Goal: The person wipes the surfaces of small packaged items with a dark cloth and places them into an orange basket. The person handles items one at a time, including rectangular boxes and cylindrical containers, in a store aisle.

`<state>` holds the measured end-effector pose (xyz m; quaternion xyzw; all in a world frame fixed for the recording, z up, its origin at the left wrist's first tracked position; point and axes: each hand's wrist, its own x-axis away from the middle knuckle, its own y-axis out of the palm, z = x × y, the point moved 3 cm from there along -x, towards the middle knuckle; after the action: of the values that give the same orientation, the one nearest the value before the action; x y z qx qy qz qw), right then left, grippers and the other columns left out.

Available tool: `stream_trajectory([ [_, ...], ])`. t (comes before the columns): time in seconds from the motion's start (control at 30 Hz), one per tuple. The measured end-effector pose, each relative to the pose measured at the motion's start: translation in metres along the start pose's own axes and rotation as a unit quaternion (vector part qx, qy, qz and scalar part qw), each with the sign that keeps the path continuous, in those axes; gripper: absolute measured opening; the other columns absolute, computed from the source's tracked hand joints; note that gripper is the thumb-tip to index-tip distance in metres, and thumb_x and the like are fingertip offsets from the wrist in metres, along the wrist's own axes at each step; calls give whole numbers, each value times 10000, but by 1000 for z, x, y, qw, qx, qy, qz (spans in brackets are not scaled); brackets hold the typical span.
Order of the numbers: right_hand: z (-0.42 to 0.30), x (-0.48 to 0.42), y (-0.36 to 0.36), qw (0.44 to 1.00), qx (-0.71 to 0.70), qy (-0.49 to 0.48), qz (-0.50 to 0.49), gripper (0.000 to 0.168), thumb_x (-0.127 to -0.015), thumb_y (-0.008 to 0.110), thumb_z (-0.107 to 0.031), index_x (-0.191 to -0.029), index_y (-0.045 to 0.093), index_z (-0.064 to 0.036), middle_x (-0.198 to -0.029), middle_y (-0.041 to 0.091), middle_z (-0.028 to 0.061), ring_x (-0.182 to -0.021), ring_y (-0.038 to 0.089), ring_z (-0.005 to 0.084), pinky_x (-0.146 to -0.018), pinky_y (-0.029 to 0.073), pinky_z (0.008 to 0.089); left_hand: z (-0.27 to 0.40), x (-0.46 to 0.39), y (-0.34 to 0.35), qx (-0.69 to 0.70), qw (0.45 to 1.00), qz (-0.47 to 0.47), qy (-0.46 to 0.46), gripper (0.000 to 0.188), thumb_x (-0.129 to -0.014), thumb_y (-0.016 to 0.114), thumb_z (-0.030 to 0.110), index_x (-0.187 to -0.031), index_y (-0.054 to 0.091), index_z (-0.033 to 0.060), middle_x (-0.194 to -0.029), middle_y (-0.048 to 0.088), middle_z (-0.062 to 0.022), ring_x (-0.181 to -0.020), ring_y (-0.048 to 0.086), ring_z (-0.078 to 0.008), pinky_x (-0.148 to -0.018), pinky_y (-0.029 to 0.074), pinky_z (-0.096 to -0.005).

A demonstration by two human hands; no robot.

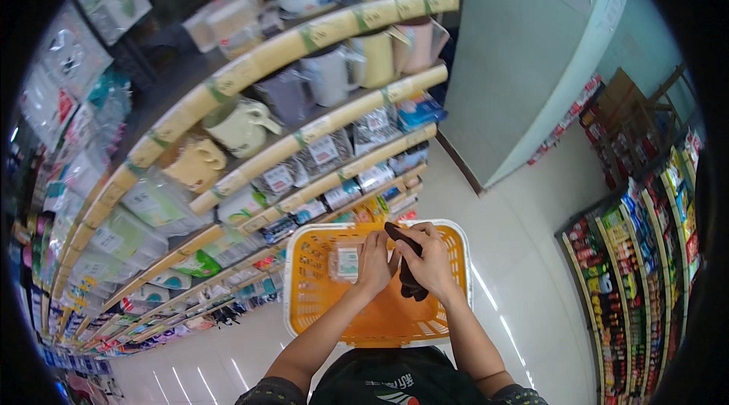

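My right hand (427, 257) is closed around a dark brown fabric item (411, 277), which looks like a glove or a pair of gloves. Its lower end hangs down with rounded tips. Just to the left, my left hand (376, 262) is held close to the fabric, fingers bent and nothing visible in them. Both hands are above an orange plastic shopping basket (370, 322) with a white rim. Inside the basket, partly behind my left hand, lies a clear plastic package (345, 262) with a white label.
Shelving to the left carries mugs (327, 75), plastic-wrapped pitchers (122, 237) and packaged goods (324, 154). A pale pillar (512, 63) rises ahead on the right. Snack shelves (626, 280) line the right side. Shiny floor tiles (512, 268) lie between.
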<state>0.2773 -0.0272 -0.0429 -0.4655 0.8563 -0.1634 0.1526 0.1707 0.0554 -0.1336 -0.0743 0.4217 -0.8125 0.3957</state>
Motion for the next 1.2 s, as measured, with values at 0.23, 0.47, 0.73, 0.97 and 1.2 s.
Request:
stream_trajectory([
  [0.23,-108,-54,18,985,-77,-155,10,237,-863,668,-78,-1089,692,-11,-991,591,138,-939,584,275,-828,466,338,31,-44,-153,60,980,183,58,286,-811,643,4,-1092,593,-2,-1019,599,-192,-986,588,-389,-826,439,-462],
  [0.47,-220,-95,28,945,-70,-312,77,254,-869,669,-116,-1107,691,-30,-963,591,121,-906,596,253,-816,465,325,75,-79,-302,-5,923,331,196,232,-830,598,-1,-1060,586,-18,-986,598,-190,-948,610,-361,-821,477,-409],
  [0.73,-306,-146,63,907,-37,-392,147,260,-863,668,-134,-1085,681,1,-1000,589,184,-931,594,357,-840,474,388,50,-196,-429,-81,914,367,151,329,-811,622,85,-1129,588,10,-1100,551,-205,-980,602,-366,-854,490,-427],
  [0.97,-328,-189,102,913,4,-379,152,252,-844,663,-72,-1085,685,-3,-1001,564,217,-920,580,392,-830,485,419,1,-298,-463,-199,953,227,-12,809,-688,772,313,-1338,421,-17,-1352,392,-272,-1162,534,-438,-997,459,-444],
  [1.2,-332,-198,116,912,103,-382,106,218,-837,660,-76,-1045,695,-20,-1027,564,215,-934,605,397,-855,499,441,-11,-358,-464,-296,953,49,33,1066,-586,772,394,-1519,283,237,-1584,233,-91,-1461,198,-335,-1159,274,-481],
])
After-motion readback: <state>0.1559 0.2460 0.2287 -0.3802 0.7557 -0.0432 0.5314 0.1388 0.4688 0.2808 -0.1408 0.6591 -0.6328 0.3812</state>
